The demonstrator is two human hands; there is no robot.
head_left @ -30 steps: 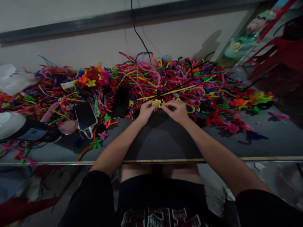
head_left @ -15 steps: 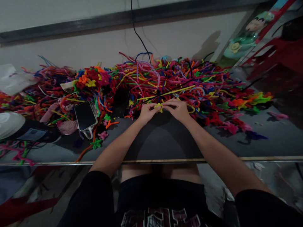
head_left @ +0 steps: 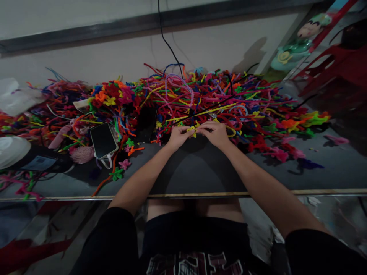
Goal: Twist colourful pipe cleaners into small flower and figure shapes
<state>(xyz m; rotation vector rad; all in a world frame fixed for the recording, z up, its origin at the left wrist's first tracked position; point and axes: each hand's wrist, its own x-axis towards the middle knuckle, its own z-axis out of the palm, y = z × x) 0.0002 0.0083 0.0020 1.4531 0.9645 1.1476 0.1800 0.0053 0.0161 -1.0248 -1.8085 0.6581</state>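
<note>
Between my two hands is a small yellow pipe-cleaner flower [head_left: 193, 130], just above the near edge of the heap. My left hand [head_left: 180, 136] pinches its left side between thumb and fingertips. My right hand [head_left: 214, 132] pinches at its right side, fingers closed. From beside the right hand a yellow pipe-cleaner loop [head_left: 231, 131] curves out; whether it joins the flower is hidden by the fingers. A long straight yellow pipe cleaner [head_left: 213, 111] lies on the heap just beyond my hands.
A tangled heap of coloured pipe cleaners [head_left: 172, 95] runs along the wall. On the left lie a phone [head_left: 103, 140] with a white cable, a pink hairbrush [head_left: 82, 154] and a dark bottle-like object [head_left: 40, 158]. Finished flowers [head_left: 278, 153] lie at the right. A red chair [head_left: 335, 68] stands beyond.
The yellow flower has turned slightly between my fingertips. Both hands stay in nearly the same place, and the things on the table have not moved.
</note>
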